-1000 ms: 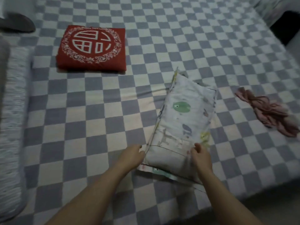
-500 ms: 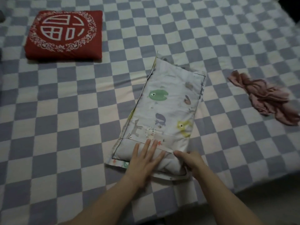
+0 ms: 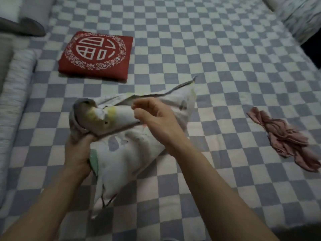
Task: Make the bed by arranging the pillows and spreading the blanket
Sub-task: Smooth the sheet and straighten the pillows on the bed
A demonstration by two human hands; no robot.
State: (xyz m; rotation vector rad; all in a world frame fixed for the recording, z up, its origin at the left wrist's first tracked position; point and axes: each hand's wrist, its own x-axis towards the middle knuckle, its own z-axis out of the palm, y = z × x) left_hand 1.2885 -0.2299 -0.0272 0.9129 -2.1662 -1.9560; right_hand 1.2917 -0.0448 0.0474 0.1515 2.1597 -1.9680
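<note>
White printed pillow (image 3: 128, 153) lies mid-bed on the checked sheet (image 3: 225, 58), its case folded back; the left hand (image 3: 78, 152) grips the near end, the right hand (image 3: 152, 117) pinches the flap. Red pillow (image 3: 95, 55) apart, unplaced. No blanket spread: early days.

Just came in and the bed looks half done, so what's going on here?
A person is working on a white printed pillow on the checkered bed. The left hand grips its left end, where the cover is bunched up, while the right hand pinches a fold of the cover near the top. A red cushion lies flat farther up the bed, and a crumpled pink cloth sits off to the right. No blanket is spread yet.
</note>
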